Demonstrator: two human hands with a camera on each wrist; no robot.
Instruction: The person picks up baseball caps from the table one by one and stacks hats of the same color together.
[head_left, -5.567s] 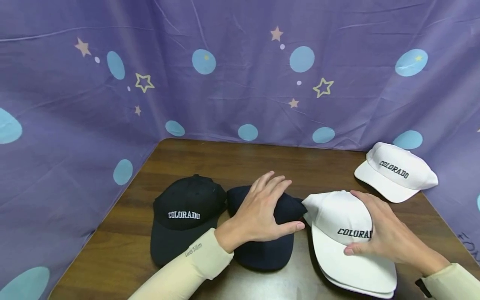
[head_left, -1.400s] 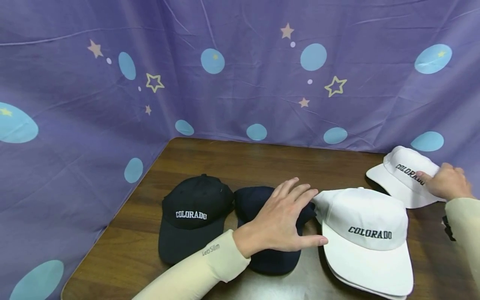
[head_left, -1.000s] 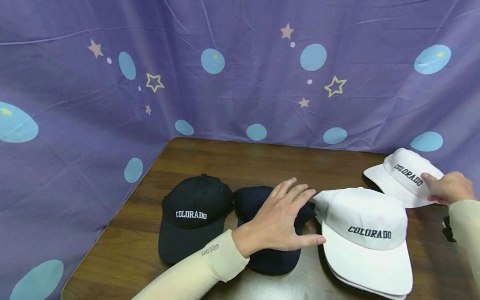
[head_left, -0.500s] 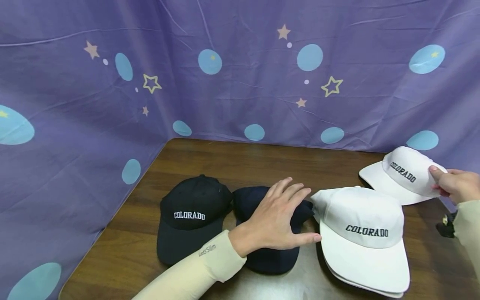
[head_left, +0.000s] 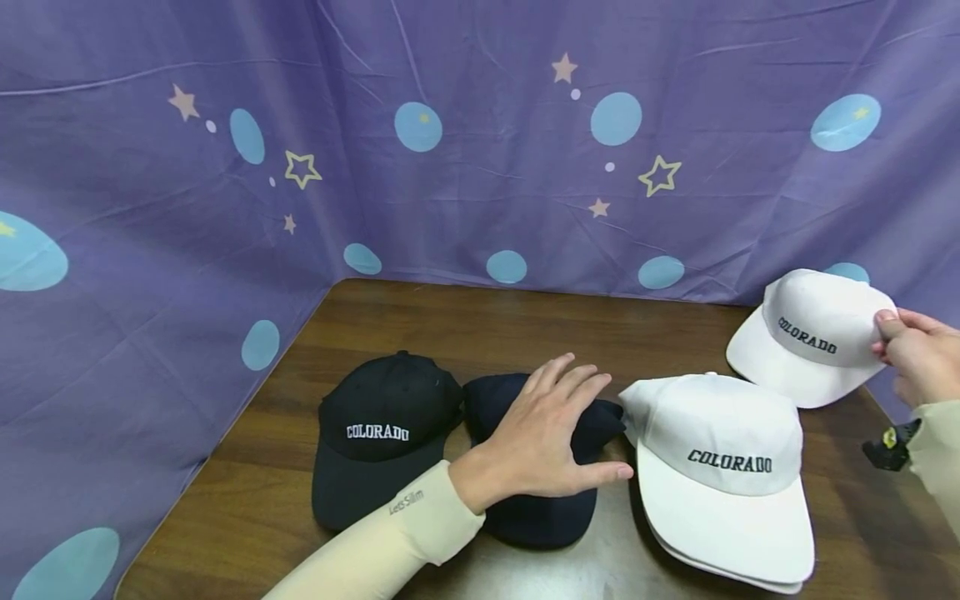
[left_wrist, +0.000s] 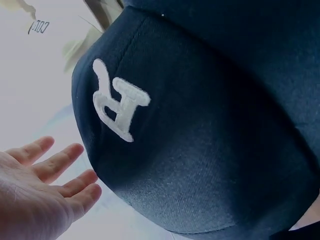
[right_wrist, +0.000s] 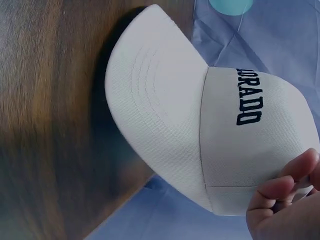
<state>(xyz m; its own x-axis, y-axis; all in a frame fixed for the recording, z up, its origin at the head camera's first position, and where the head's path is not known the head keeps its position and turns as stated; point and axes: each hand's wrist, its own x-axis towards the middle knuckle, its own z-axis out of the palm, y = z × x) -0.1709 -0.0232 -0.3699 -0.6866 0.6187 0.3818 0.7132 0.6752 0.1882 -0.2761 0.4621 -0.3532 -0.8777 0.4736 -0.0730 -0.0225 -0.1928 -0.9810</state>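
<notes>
At the far right of the table my right hand (head_left: 926, 354) pinches the side of a white COLORADO baseball cap (head_left: 821, 304) between thumb and fingers. The right wrist view shows the grip low on the crown, with the brim (right_wrist: 160, 95) casting a shadow on the wood. My left hand (head_left: 528, 450) is spread over a navy baseball cap (head_left: 542, 521), thumb pointing right, and covers much of it in the head view. From the left wrist, the navy cap (left_wrist: 175, 170) shows a white embroidered letter, with the fingertips right at its edge.
A black COLORADO cap (head_left: 390, 387) lies left of the navy one. Stacked white caps (head_left: 723, 529) sit to its right, in front of the held cap. A purple curtain (head_left: 465, 200) borders the wooden table (head_left: 420, 321) at the back and sides.
My right hand has left the stacked white caps and taken hold of the far white cap, whose crown now stands higher and fuller. The left hand stays over the navy cap.
</notes>
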